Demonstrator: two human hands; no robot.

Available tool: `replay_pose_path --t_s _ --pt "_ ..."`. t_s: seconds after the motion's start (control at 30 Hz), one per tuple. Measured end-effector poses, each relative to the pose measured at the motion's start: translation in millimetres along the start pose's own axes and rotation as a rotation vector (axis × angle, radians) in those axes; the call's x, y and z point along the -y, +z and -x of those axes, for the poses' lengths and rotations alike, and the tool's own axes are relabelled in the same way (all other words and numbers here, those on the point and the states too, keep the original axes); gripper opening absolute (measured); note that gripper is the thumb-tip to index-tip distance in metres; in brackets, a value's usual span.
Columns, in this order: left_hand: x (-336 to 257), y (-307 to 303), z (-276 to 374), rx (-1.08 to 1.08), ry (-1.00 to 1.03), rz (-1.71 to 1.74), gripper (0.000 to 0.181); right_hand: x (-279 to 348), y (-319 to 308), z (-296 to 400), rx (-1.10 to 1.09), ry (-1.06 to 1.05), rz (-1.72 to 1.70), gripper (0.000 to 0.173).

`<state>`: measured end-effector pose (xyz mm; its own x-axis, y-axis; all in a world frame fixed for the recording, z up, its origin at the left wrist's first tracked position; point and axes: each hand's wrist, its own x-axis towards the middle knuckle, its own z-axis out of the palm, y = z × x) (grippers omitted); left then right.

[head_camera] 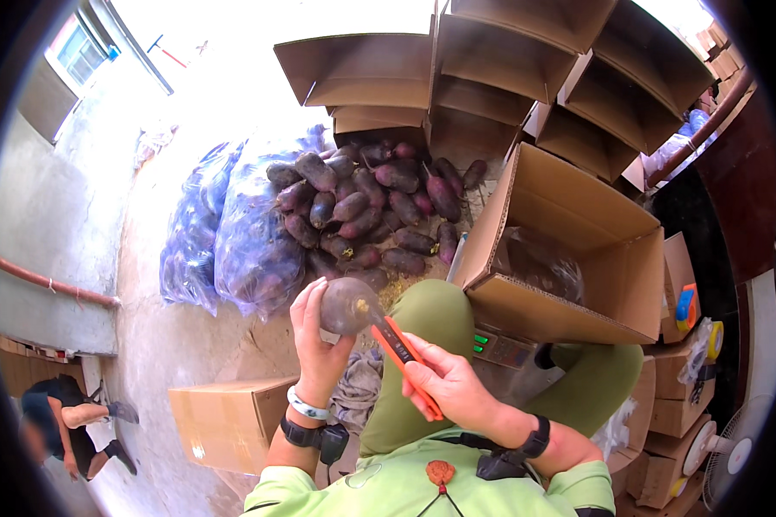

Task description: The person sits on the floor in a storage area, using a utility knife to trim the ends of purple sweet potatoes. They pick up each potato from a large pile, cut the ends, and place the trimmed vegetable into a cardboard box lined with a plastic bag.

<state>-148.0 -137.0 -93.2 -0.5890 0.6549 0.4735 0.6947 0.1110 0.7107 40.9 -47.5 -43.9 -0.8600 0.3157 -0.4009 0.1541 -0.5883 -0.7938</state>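
My left hand (317, 336) holds a large dark purple radish (348, 306) by its side, its pale yellowish cut end facing up. My right hand (449, 384) grips an orange-handled knife (406, 365); the short blade meets the radish near that end. Beyond my hands lies a heap of dark purple radishes (362, 200) on the floor. To my right an open cardboard box (575, 258) with clear plastic inside stands on a digital scale (504, 351) with a lit green display.
Filled bluish plastic bags (258, 239) stand left of the heap. Open cardboard boxes (504, 52) are stacked behind it. A closed carton (213, 420) and a grey cloth (359, 388) lie at my left. Another person (71, 420) is at the far left; a fan (737, 452) is at the right.
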Motion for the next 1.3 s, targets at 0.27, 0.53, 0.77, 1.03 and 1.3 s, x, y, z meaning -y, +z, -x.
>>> replay_pose_path --t_s 0.27,0.53,0.77,1.03,1.3 --pt "5 12 2 -0.167 0.129 -0.308 0.065 -4 31 -15 0.203 0.152 -0.742 0.049" --pt "28 8 10 -0.213 -0.1 -0.108 0.068 10 21 -26 0.088 0.001 -0.294 0.052" --pt "17 -3 1 -0.14 -0.065 -0.24 0.067 -2 11 -29 -0.18 -0.467 0.647 0.048" --pt "25 -29 -17 -0.031 -0.805 0.893 0.056 61 -30 33 -0.271 -0.57 0.657 0.048" --pt "-117 -32 -131 0.401 -0.284 0.563 0.081 92 -139 156 -1.768 -0.956 0.598 0.045"
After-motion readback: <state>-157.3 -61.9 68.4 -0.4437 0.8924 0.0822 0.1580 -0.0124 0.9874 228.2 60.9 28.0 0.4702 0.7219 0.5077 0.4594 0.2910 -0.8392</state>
